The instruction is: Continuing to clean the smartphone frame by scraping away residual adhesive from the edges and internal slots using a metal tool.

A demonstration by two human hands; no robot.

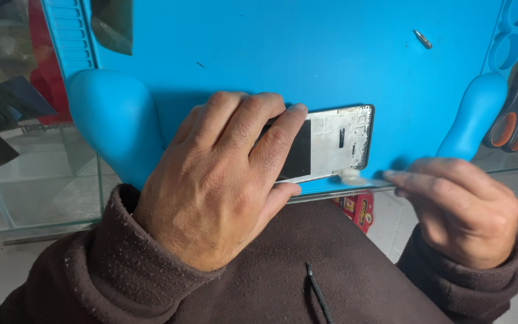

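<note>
While left hand (223,174) pins phone frame (337,143), mat trays (514,36) sit bare.

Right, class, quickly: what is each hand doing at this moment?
Left hand: open, pressed flat on the phone frame.
Right hand: closed, pinching a small white wad against the frame's edge.

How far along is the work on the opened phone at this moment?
Done: the phone frame lies opened on the blue mat, its bare metal inside showing, and a loose screw sits apart. In hand: the left hand presses the frame down while the right hand works a whitish wad at its near edge. Left: the frame remains open; how much residue remains cannot be told.
</note>
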